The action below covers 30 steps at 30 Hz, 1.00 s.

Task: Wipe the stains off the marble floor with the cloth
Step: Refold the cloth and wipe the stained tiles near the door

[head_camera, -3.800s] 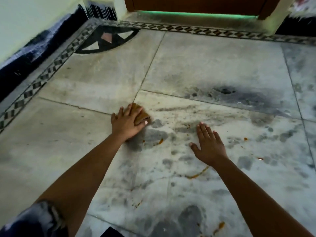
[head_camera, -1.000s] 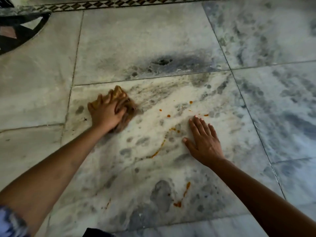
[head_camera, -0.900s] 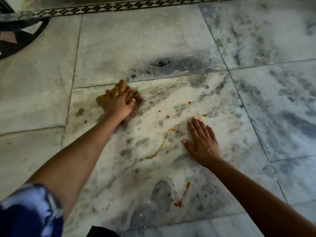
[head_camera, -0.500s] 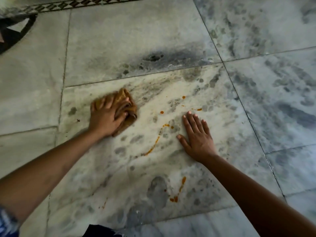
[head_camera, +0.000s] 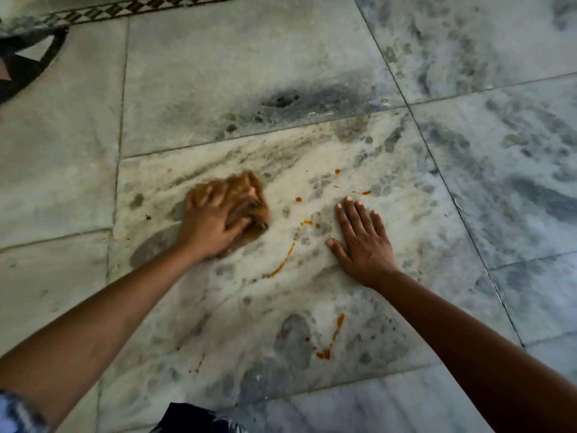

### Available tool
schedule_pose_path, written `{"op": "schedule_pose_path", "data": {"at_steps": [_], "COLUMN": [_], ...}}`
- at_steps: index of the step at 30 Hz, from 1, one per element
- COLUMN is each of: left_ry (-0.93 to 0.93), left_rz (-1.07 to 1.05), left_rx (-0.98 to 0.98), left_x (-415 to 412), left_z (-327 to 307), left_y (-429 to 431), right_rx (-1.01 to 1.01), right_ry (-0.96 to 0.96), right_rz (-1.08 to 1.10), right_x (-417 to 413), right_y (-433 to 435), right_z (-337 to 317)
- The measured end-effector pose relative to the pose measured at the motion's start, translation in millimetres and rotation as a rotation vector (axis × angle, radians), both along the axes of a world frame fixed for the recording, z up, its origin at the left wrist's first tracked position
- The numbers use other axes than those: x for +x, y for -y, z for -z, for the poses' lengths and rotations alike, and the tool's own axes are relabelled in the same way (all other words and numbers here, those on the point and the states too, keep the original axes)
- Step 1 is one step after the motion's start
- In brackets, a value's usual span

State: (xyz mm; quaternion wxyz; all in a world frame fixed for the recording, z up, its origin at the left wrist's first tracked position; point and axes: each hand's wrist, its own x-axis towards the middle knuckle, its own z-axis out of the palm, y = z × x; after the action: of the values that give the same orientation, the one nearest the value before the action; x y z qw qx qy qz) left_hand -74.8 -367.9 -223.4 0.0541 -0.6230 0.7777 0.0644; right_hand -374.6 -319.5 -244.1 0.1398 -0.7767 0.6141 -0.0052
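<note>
Marble floor point(head_camera: 218, 57) fills the view, grey-veined slabs with thin joints, and the work is on the paler middle slab point(head_camera: 390, 164). The step in hand looks like the scrubbing itself, at the far left part of that slab. The left hand point(head_camera: 209, 223) bears down on the brown cloth point(head_camera: 249, 189), its fingers point(head_camera: 207, 193) curled over the bunched fabric and holding it to the stone (the hand is blurred, so it is probably mid-stroke). The right hand point(head_camera: 365, 245) lies flat on the slab to the right, well apart from the cloth. Its fingers point(head_camera: 351, 210) are straight, slightly spread and hold nothing, and it reads as a prop for the body's weight.

Orange stains show on the slab: a long thin streak point(head_camera: 282, 260) between the two hands, a shorter streak point(head_camera: 338, 321) nearer the person, and small drops point(head_camera: 366, 192) just beyond the right fingertips. The next move, I judge, calls for carrying the cloth right and near across the long streak with steady pressure. The propping hand sits just beside that streak, so it would likely have to shift.

Around them are a dark smoky patch point(head_camera: 281, 101) on the far slab (vein or dirt, I cannot tell), a chequered border point(head_camera: 125, 9) at the far edge, a black inlay point(head_camera: 28, 70) far left, and a patterned sleeve point(head_camera: 15, 414) at the near left corner.
</note>
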Motion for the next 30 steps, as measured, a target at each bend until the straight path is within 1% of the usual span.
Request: {"op": "schedule_pose_path", "data": {"at_steps": [2, 3, 6, 8, 11, 14, 15, 16, 18, 20, 22, 25, 28, 30], "left_ry": [0.015, -0.001, -0.052, -0.063, -0.071, -0.044, -0.046, -0.055, -0.054, -0.082, -0.13, -0.163, -0.157, -0.124], "left_rz": [-0.191, -0.253, -0.289, -0.24, -0.098, 0.182, 0.229, 0.208, 0.03, -0.168, -0.249, -0.204, -0.06, 0.091], "left_rx": [0.018, 0.03, 0.101, 0.121, 0.113, 0.069, 0.064, 0.059, 0.047, 0.063, 0.117, 0.154, 0.174, 0.168], "left_x": [6.9, 1.7, -33.4, -60.3, -86.8, -70.1, -55.4, -39.6, -19.1, -21.9, -42.0, -90.4, -145.2, -153.7], "left_z": [-3.2, -5.2, -9.0, -8.9, -9.4, -8.4, -8.1, -8.4, -6.0, -5.4, -7.3, -7.3, -12.7, -14.5], "left_y": [31.5, 49.7, 85.2, 86.9, 57.4, 16.3, 8.0, 5.2, 17.4, 53.9, 95.5, 126.3, 99.3, 67.4], "right_rx": [0.001, 0.003, 0.008, 0.005, 0.036, 0.06, 0.068, 0.081, 0.108, 0.129, 0.167, 0.192, 0.192, 0.195], "right_ry": [0.007, 0.009, -0.003, -0.019, -0.023, 0.004, 0.021, 0.029, 0.008, -0.024, -0.043, -0.039, -0.017, -0.018], "right_rz": [-0.01, -0.013, -0.015, -0.011, -0.012, 0.028, 0.073, 0.121, 0.193, 0.214, 0.207, 0.213, 0.222, 0.215], "right_x": [0.5, 0.9, 1.6, 1.2, 1.7, -3.6, -8.3, -14.5, -31.8, -47.4, -55.0, -52.1, -51.2, -53.2], "right_y": [0.9, 1.3, 0.1, 0.4, 1.0, -4.2, -6.8, -8.2, -12.0, -13.0, -13.8, -14.0, -13.4, -13.7], "right_z": [-0.9, -1.3, -1.9, -2.1, -4.1, -8.8, -10.6, -12.6, -15.2, -16.4, -16.0, -14.4, -13.8, -11.9]}}
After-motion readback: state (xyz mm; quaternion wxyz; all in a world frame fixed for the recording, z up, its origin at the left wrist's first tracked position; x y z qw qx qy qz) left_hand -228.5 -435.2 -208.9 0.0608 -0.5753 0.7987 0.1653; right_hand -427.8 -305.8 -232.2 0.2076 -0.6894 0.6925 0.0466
